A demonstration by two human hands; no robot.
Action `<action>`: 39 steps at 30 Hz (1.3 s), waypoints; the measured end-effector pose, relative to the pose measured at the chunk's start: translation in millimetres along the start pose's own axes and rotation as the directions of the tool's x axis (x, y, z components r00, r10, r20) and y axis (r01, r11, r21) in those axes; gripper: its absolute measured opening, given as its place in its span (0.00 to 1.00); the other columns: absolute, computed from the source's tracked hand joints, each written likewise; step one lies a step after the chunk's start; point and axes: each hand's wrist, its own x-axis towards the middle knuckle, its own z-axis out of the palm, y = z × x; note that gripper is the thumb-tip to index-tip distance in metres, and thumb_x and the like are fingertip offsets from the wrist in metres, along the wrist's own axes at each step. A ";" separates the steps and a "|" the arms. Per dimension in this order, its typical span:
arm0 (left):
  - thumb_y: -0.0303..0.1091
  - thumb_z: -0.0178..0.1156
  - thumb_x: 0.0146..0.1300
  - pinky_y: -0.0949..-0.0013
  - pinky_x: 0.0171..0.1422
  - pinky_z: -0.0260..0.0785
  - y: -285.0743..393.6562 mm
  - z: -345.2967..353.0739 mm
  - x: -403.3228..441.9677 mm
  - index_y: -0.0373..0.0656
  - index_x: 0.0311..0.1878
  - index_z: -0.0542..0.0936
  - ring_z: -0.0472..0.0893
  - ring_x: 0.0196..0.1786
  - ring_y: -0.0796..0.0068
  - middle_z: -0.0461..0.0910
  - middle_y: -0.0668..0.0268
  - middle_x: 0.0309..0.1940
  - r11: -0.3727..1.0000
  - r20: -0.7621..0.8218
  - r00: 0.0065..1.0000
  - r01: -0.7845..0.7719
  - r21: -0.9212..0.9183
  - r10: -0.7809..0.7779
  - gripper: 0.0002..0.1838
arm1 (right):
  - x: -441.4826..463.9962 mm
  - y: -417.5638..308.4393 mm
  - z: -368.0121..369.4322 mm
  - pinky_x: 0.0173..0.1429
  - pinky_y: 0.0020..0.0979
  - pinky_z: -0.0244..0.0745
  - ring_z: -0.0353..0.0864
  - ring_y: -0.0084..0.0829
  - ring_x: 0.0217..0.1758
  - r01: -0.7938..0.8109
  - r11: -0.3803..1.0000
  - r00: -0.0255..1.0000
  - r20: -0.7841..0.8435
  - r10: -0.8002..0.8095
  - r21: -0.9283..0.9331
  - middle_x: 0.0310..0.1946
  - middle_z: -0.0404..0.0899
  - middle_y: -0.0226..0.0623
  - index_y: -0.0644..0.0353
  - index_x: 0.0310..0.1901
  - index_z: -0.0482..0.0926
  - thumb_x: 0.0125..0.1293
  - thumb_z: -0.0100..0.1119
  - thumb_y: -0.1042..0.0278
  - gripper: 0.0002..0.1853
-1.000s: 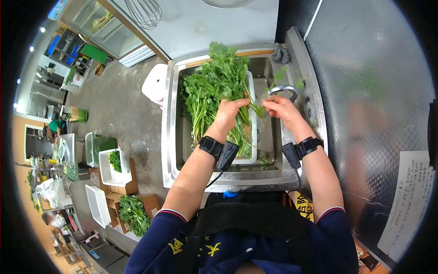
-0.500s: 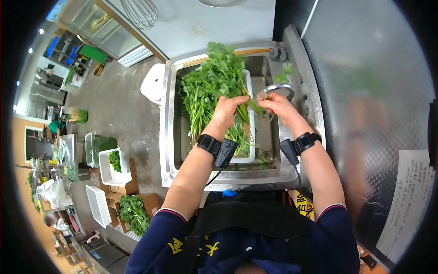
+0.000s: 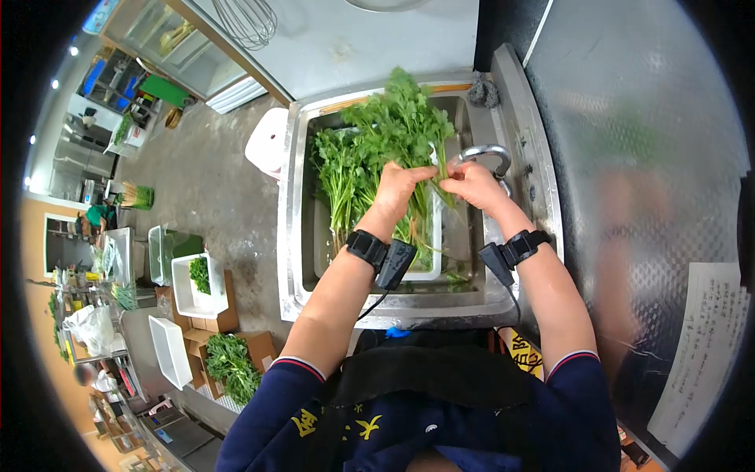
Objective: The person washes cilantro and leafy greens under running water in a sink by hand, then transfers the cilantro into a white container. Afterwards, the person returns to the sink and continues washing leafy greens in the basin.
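Observation:
A bunch of leafy cilantro (image 3: pixel 397 118) rises over the sink, its leaves toward the far side and its stems toward me. My left hand (image 3: pixel 399 189) is closed round these stems, thumb stretched to the right. Close beside it, my right hand (image 3: pixel 472 185) pinches a few thin stems at the bunch's right edge. The fingertips of both hands almost meet. More cilantro (image 3: pixel 336 185) lies to the left of my left hand, in a white tub (image 3: pixel 435 236) inside the metal sink (image 3: pixel 289 236). My hands partly hide the stems.
A curved metal tap (image 3: pixel 489 149) stands just right of my right hand. A steel scrubber (image 3: pixel 483 93) sits at the sink's far corner. On the left are a white container (image 3: pixel 266 145), a tub with greens (image 3: pixel 189 295) and a box of leafy greens (image 3: pixel 230 370).
My right hand has moved left from beside the tap to the bunch, where it pinches stems. The bunch in my left hand has shifted slightly right and away from me.

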 end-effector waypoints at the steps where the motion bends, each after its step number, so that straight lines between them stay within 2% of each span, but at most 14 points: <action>1: 0.23 0.64 0.45 0.72 0.41 0.67 0.5 -0.2 0.8 0.32 0.37 0.79 0.77 0.35 0.77 0.80 0.65 0.32 0.999 0.009 1.000 -0.003 -0.034 0.003 0.13 | 0.7 -0.1 -0.6 0.38 0.27 0.71 0.76 0.26 0.35 -0.018 1.000 1.000 0.024 0.017 0.018 0.31 0.78 0.35 0.67 0.37 0.77 0.51 0.59 0.61 0.17; 2: 0.23 0.64 0.45 0.73 0.41 0.67 1.1 -0.3 1.6 0.33 0.37 0.79 0.77 0.35 0.78 0.80 0.66 0.33 0.998 0.019 1.000 -0.007 -0.067 0.009 0.13 | -1.5 0.4 -1.3 0.38 0.27 0.71 0.76 0.26 0.35 -0.017 1.000 1.000 0.022 0.017 0.018 0.31 0.78 0.35 0.67 0.37 0.77 0.51 0.59 0.61 0.17; 4: 0.22 0.63 0.45 0.74 0.42 0.66 2.9 -2.0 3.0 0.36 0.39 0.79 0.76 0.35 0.78 0.80 0.67 0.34 0.997 -0.007 0.999 -0.038 -0.061 0.038 0.14 | -8.9 -9.8 -2.8 0.36 0.23 0.70 0.72 0.18 0.36 -0.123 0.913 0.991 -0.003 0.135 0.389 0.34 0.75 0.27 0.58 0.42 0.76 0.55 0.59 0.60 0.15; 10: 0.22 0.64 0.45 0.74 0.43 0.67 7.0 2.0 1.9 0.36 0.39 0.79 0.77 0.35 0.78 0.80 0.67 0.35 0.989 0.005 0.991 -0.135 -0.057 0.135 0.14 | -0.6 -4.8 -5.2 0.38 0.21 0.69 0.72 0.18 0.38 -0.129 0.940 0.992 0.054 0.118 0.315 0.36 0.75 0.25 0.57 0.40 0.77 0.55 0.59 0.59 0.14; 11: 0.23 0.63 0.48 0.73 0.50 0.66 8.2 1.1 1.5 0.35 0.42 0.79 0.77 0.41 0.76 0.80 0.65 0.38 0.995 0.039 0.995 -0.094 -0.023 0.095 0.15 | -0.3 -7.1 -4.6 0.37 0.21 0.68 0.72 0.18 0.34 -0.090 0.968 0.995 0.054 0.080 0.236 0.33 0.75 0.25 0.59 0.38 0.77 0.54 0.60 0.59 0.14; 13: 0.23 0.63 0.48 0.73 0.49 0.66 9.7 -1.0 1.1 0.35 0.41 0.79 0.77 0.40 0.76 0.80 0.65 0.38 0.995 0.045 0.994 -0.102 0.005 0.101 0.14 | 0.9 -8.5 -3.5 0.35 0.20 0.67 0.71 0.18 0.29 -0.050 0.987 0.998 0.056 0.042 0.154 0.30 0.74 0.26 0.61 0.35 0.77 0.52 0.60 0.60 0.14; 15: 0.23 0.63 0.48 0.73 0.48 0.67 11.0 -2.9 -0.4 0.35 0.41 0.79 0.77 0.40 0.76 0.80 0.64 0.38 0.994 0.048 0.993 -0.105 0.030 0.104 0.14 | 1.7 -7.1 -1.9 0.37 0.20 0.66 0.71 0.17 0.29 -0.155 0.931 0.988 0.028 0.154 0.330 0.28 0.73 0.25 0.62 0.34 0.77 0.52 0.61 0.60 0.14; 18: 0.23 0.64 0.46 0.74 0.42 0.67 11.7 -4.2 0.3 0.36 0.38 0.80 0.77 0.34 0.78 0.80 0.67 0.32 0.994 -0.008 1.000 -0.019 -0.109 0.019 0.12 | -1.2 -7.1 -4.9 0.39 0.20 0.66 0.71 0.16 0.30 -0.175 0.835 0.985 0.093 0.149 0.522 0.27 0.72 0.24 0.61 0.38 0.77 0.51 0.63 0.58 0.16; 25: 0.23 0.63 0.49 0.75 0.36 0.69 10.6 -13.0 1.8 0.33 0.38 0.80 0.77 0.31 0.77 0.80 0.65 0.31 0.998 0.054 0.998 0.020 -0.065 -0.017 0.11 | -2.8 -6.9 2.0 0.44 0.22 0.68 0.74 0.21 0.35 -0.214 0.773 0.972 0.052 0.228 0.598 0.30 0.74 0.27 0.60 0.45 0.73 0.57 0.59 0.52 0.21; 28: 0.24 0.63 0.50 0.75 0.36 0.67 12.6 -13.5 2.8 0.33 0.39 0.80 0.76 0.30 0.79 0.80 0.66 0.30 0.998 0.055 0.997 0.056 -0.020 -0.055 0.12 | -4.5 -18.0 1.3 0.49 0.26 0.68 0.75 0.25 0.42 -0.250 0.749 0.966 0.211 0.150 0.613 0.37 0.75 0.29 0.58 0.49 0.71 0.61 0.54 0.58 0.18; 34: 0.28 0.63 0.51 0.75 0.36 0.65 8.0 -8.7 0.0 0.36 0.41 0.79 0.75 0.28 0.79 0.80 0.67 0.29 0.995 0.118 0.991 0.054 0.089 -0.065 0.13 | 5.3 4.2 17.7 0.29 0.24 0.64 0.68 0.22 0.24 -0.207 0.671 0.976 0.200 0.089 0.712 0.30 0.73 0.30 0.60 0.36 0.75 0.58 0.54 0.61 0.12; 36: 0.27 0.63 0.52 0.75 0.34 0.66 3.8 -15.8 2.2 0.36 0.43 0.79 0.75 0.27 0.80 0.79 0.68 0.27 0.993 0.107 0.991 0.069 0.094 -0.079 0.14 | 8.0 21.4 14.4 0.21 0.23 0.56 0.60 0.20 0.17 -0.287 0.788 0.958 0.159 0.239 0.545 0.27 0.71 0.28 0.58 0.33 0.74 0.58 0.55 0.63 0.08; 38: 0.27 0.62 0.53 0.76 0.32 0.67 2.2 -21.0 -0.5 0.37 0.44 0.78 0.75 0.27 0.80 0.78 0.67 0.27 0.977 0.077 0.988 0.144 -0.160 -0.133 0.14 | 4.3 34.6 8.2 0.18 0.20 0.53 0.58 0.17 0.16 -0.322 0.701 0.939 0.122 0.320 0.636 0.24 0.68 0.27 0.59 0.35 0.75 0.59 0.56 0.63 0.09; 39: 0.27 0.61 0.54 0.76 0.31 0.69 4.1 -23.3 -2.3 0.38 0.44 0.77 0.75 0.27 0.79 0.77 0.66 0.28 0.966 0.047 0.985 0.175 -0.193 -0.169 0.13 | 1.2 39.4 6.0 0.17 0.19 0.51 0.58 0.15 0.17 -0.349 0.508 0.916 0.174 0.361 0.787 0.23 0.68 0.27 0.60 0.37 0.75 0.60 0.56 0.62 0.10</action>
